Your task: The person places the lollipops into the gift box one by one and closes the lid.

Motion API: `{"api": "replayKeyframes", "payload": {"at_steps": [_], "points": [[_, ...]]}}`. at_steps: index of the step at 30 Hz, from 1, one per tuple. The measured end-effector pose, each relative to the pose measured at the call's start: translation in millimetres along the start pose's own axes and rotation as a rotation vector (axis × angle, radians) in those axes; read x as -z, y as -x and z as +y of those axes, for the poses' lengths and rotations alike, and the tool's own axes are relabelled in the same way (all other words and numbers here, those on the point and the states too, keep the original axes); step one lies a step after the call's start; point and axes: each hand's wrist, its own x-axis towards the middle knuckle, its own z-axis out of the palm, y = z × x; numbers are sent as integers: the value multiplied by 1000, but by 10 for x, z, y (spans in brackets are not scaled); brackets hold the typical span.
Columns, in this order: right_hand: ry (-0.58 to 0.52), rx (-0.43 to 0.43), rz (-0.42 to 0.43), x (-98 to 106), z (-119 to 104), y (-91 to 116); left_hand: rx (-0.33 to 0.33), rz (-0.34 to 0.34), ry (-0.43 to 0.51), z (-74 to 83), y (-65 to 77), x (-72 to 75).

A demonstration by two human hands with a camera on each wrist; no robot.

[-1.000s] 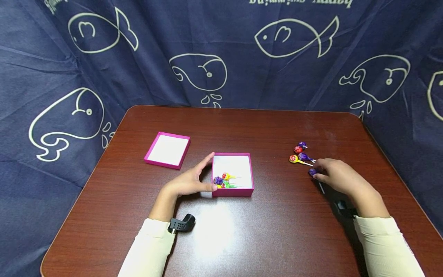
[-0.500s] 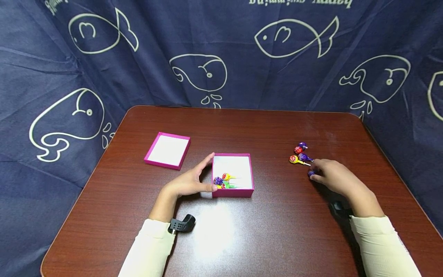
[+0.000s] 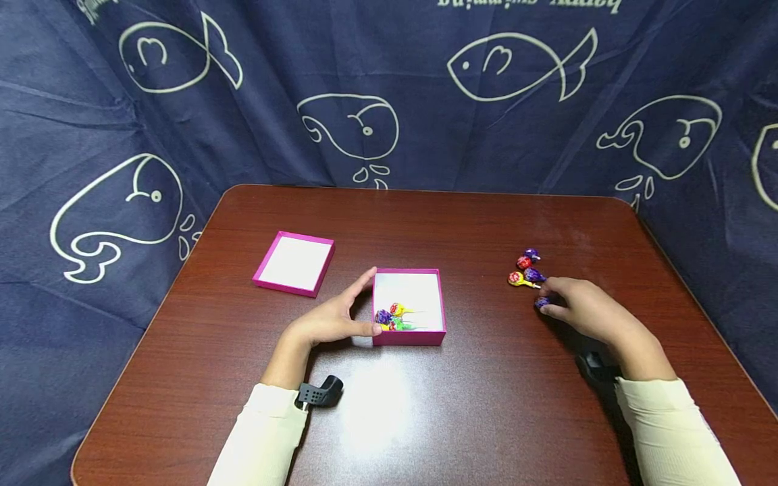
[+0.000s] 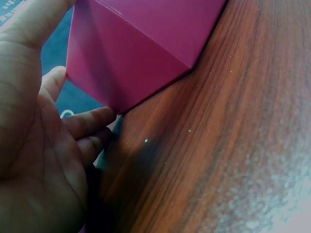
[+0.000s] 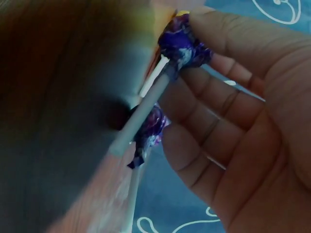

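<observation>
right hand (image 3: 588,314) pinching 1 lollipop (image 3: 541,303), 4 lollipops (image 3: 524,262) nearby

Purple, red and yellow lollipops (image 3: 533,275) dot the right of the frame — a white-lined magenta box (image 3: 408,339) at centre — on a reddish-brown, wood-grained table (image 3: 474,405), below a navy cloth (image 3: 425,148) patterned with white fish and whale outlines.

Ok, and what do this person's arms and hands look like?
Both arms wear pale cream sleeves: the left sleeve and right sleeve leave the wrists uncovered. The left hand and right hand wear no gloves. A dark, perforated strap with a black unit circles the left wrist; a black device shows at the right.
</observation>
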Motion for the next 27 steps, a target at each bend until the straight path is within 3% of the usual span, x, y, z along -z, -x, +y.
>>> {"api": "replayKeyframes", "payload": {"at_steps": [13, 19, 27], "points": [[-55, 91, 72, 5, -161, -74, -4, -5, 9, 10, -5, 2], [-96, 127, 74, -3, -265, -142, -8, -4, 22, 68, 13, 0], [-107, 200, 63, -28, -386, -257, 0, -1, 32, 8, 1, -10]]}}
